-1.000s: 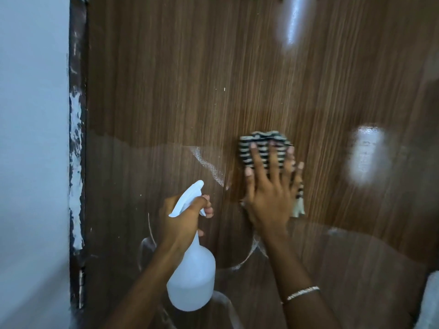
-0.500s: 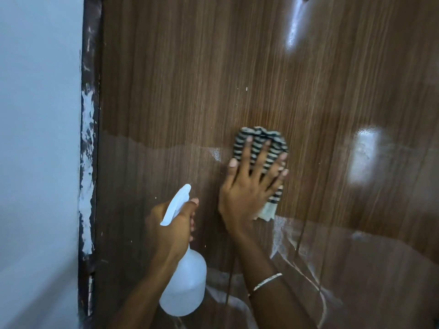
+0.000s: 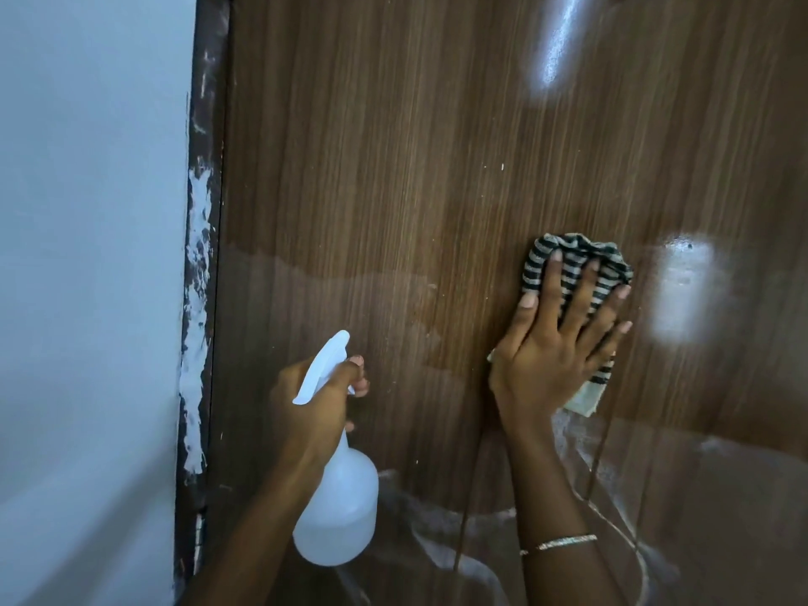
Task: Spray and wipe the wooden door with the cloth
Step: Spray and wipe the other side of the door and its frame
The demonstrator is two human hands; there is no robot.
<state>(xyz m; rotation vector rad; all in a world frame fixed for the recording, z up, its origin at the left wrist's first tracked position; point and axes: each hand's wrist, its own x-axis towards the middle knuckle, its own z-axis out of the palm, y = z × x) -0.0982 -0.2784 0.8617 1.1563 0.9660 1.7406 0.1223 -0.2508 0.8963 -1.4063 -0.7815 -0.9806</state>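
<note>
Head view, wiping stage. Right hand (image 3: 555,356), fingers spread flat, is pressing the striped cloth (image 3: 577,255) against the wooden door (image 3: 393,168), right of centre. Left hand (image 3: 312,404) is gripping the spray bottle (image 3: 341,513) by its neck, low beside the door.

Risks: the cloth, pressed flat rather than gripped, may be sliding loose on the wet film. White streaks (image 3: 419,513) below are probably drying into marks.

Unclear: glare patches (image 3: 686,290) are masking the finish. The bottle's trigger is hiding under the fingers. The door's edges are running out of frame.

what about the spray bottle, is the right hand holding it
No, the left hand grips the spray bottle; the right hand presses the striped cloth on the wooden door.
</note>
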